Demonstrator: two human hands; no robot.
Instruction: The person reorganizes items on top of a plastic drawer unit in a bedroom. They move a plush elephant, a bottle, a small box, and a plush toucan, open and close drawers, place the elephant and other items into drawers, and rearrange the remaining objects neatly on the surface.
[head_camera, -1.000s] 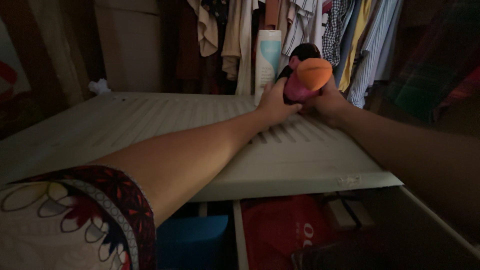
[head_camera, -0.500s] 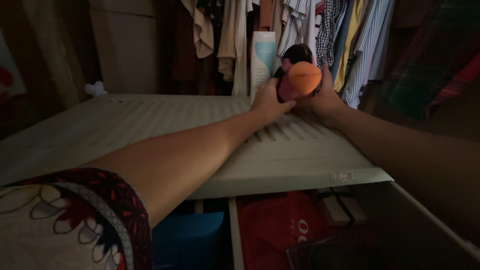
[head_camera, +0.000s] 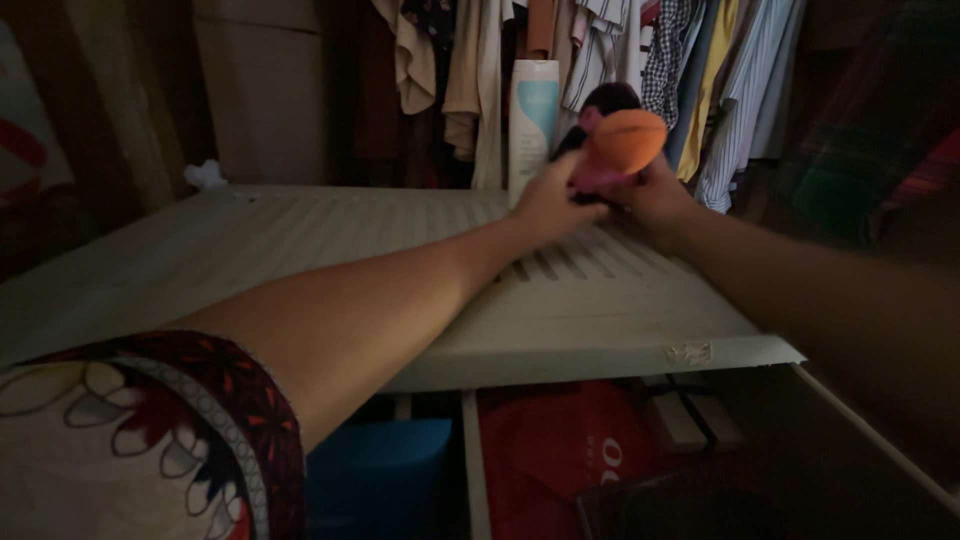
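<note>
A dim closet. A white slatted panel (head_camera: 300, 270), ribbed and lying flat, spans the middle of the frame; hanging clothes (head_camera: 640, 70) of cloth, striped and plain, fill the upper centre and right. A tall white and pale blue bottle (head_camera: 533, 125) stands upright at the panel's far edge. Upper centre-right, the left hand (head_camera: 548, 200) and right hand (head_camera: 655, 195) both close their fingers around a pink and orange rounded object (head_camera: 620, 145) with a dark top, held above the panel. Below the panel, a blue box (head_camera: 380, 480) and a red bag (head_camera: 560, 450).

The hands (head_camera: 600, 195) hide the orange-tipped object's (head_camera: 625, 140) lower part.
</note>
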